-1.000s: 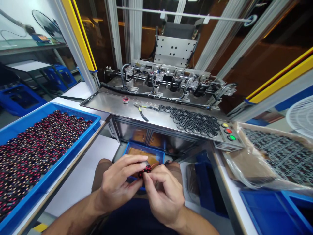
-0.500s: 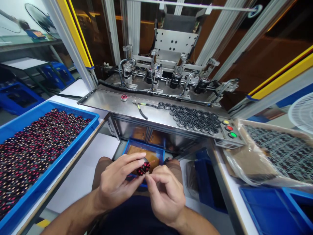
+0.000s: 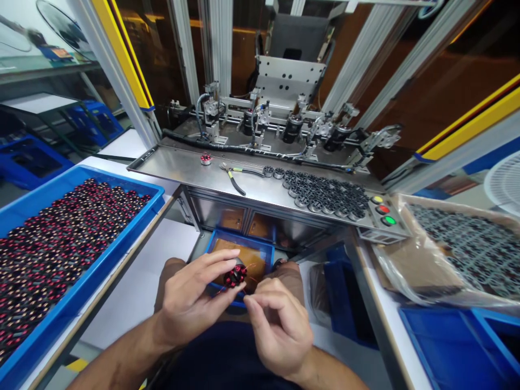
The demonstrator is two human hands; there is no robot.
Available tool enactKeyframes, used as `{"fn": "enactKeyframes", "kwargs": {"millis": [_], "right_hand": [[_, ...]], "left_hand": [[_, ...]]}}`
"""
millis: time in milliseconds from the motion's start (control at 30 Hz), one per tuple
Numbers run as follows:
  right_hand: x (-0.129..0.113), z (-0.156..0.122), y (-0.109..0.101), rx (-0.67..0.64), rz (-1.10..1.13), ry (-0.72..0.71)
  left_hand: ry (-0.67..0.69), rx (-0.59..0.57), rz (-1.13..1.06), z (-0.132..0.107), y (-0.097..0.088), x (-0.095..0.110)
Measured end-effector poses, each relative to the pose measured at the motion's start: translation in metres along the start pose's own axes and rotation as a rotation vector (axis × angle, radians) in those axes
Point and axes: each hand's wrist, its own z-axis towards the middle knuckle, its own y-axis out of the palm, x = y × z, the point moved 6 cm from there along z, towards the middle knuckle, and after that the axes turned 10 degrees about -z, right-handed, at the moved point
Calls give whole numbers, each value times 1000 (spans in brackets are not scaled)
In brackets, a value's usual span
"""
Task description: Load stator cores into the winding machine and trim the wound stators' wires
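A small red coil (image 3: 234, 276) is held in the left hand (image 3: 190, 303), gripped between thumb and fingertips, with the other fingers half spread. The coil is kept in the air, near centre, above a small blue bin (image 3: 244, 240) by the knees. The right hand (image 3: 280, 325) is clenched loosely just right of the coil and apart from it, with thumb and forefinger pinched together. It cannot be told whether anything is pinched. Thin red wire ends are seen sticking out of the coil.

A large blue tray (image 3: 101, 276) full of red coils is placed at the left. On the steel table (image 3: 179, 165) further away, a single red coil (image 3: 206, 159), pliers (image 3: 233, 179) and a heap of black rings (image 3: 325, 196) are laid out. Yellow, red and green buttons (image 3: 384, 209) are set at its right end. A plastic-lined box (image 3: 406, 271) of black parts is seen at the right.
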Motion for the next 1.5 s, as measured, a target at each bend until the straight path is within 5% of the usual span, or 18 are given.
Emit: {"fn": "enactKeyframes", "kwargs": {"millis": [267, 433, 700, 967, 1267, 1500], "right_hand": [[1, 2, -10, -28, 22, -2], [16, 6, -10, 1, 84, 187], [31, 5, 10, -141, 349, 508], [14, 11, -4, -57, 210, 237], [0, 31, -11, -160, 178, -112], [-10, 34, -14, -97, 149, -131]], "left_hand": [[-121, 15, -139, -6, -3, -13], [-279, 66, -319, -11, 2, -21], [-220, 115, -294, -8, 4, -14], [-215, 85, -352, -7, 4, -12], [-379, 22, -714, 2, 7, -8], [-372, 22, -658, -2, 5, -5]]}}
